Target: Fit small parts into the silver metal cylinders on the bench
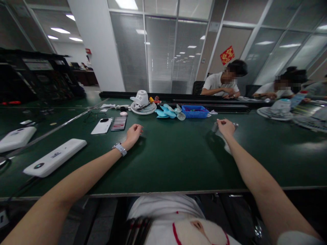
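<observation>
My left hand (134, 135) rests on the green table with its fingers curled in, and nothing shows in it. A watch is on that wrist. Nearest to it are a dark-screened phone (119, 123) and a white phone (101, 126). On the right, my right hand (226, 128) is closed over a small grey cylindrical part (214, 127), whose ends stick out on both sides of the fingers. Its exact kind is hidden by the hand. A pale, see-through piece (227, 147) lies under that wrist.
Along the back stand a white fan head (141, 98), light-blue fan blades (167, 111) and a blue basket (194, 112). A long white device (56, 156) lies at left, with a cable. Co-workers sit across the table at right, near other fan parts (278, 109).
</observation>
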The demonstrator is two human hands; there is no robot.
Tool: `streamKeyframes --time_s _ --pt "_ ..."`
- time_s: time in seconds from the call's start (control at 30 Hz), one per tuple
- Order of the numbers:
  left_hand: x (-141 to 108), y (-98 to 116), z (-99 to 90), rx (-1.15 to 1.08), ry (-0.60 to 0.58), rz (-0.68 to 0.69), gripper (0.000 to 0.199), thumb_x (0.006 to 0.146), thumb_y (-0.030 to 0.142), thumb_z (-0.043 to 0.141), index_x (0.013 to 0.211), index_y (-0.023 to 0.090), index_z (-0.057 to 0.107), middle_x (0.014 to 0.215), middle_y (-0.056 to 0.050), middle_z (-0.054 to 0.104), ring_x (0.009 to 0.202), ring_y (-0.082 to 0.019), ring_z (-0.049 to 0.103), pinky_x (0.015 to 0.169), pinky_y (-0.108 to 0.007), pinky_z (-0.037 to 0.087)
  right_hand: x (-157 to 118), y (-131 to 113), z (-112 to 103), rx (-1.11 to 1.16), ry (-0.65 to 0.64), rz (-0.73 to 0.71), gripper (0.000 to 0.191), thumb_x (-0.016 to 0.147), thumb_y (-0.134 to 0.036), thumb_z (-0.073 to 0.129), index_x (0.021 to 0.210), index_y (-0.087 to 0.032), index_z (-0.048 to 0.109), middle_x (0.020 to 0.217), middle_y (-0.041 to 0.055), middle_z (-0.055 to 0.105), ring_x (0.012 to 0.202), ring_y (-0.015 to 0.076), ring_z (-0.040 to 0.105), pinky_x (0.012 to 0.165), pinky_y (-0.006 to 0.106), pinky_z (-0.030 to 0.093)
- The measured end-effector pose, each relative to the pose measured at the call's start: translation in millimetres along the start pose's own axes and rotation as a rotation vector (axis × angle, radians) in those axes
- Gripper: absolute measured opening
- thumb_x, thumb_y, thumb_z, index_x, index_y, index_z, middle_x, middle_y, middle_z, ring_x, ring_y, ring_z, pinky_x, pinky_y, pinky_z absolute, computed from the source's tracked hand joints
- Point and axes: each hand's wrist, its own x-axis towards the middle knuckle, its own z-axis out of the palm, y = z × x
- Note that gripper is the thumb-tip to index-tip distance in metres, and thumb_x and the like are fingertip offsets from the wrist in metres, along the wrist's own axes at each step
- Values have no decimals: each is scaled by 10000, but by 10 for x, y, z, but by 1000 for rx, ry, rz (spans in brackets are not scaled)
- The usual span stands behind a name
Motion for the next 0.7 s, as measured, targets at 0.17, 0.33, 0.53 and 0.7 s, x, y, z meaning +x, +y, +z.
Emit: streamKeyframes --time_s 0.17,0.33,0.53,0.7 --pt "-10 7 -2 7 -3 -1 182 777 328 518 785 176 618 661 -5 627 586 -134 574 579 -240 457 -40 -40 -14 -85 -23 -10 274 913 -397 545 958 -184 711 970 126 685 915 275 621 809 371 462" --pt "-22 31 3 3 -10 -5 178 770 328 524 761 174 613 675 -14 636 620 -141 590 586 -238 468 -106 -112 -65 -176 -42 13 325 938 -443 492 992 -189 689 970 149 669 900 291 626 772 390 473" --pt "-45 64 1 -16 -12 -12 160 765 321 534 741 177 599 690 -16 644 652 -148 608 591 -237 475 -158 -152 -82 -312 -32 -145 408 976 -427 394 1049 -129 663 947 206 650 894 333 636 791 461 462" --pt "-40 50 -5 8 -12 -10 159 764 324 533 727 183 596 677 -11 641 635 -148 603 598 -243 472 -161 -129 -67 -307 -58 -148 431 939 -485 477 1086 -116 645 944 215 656 924 364 632 814 491 461"
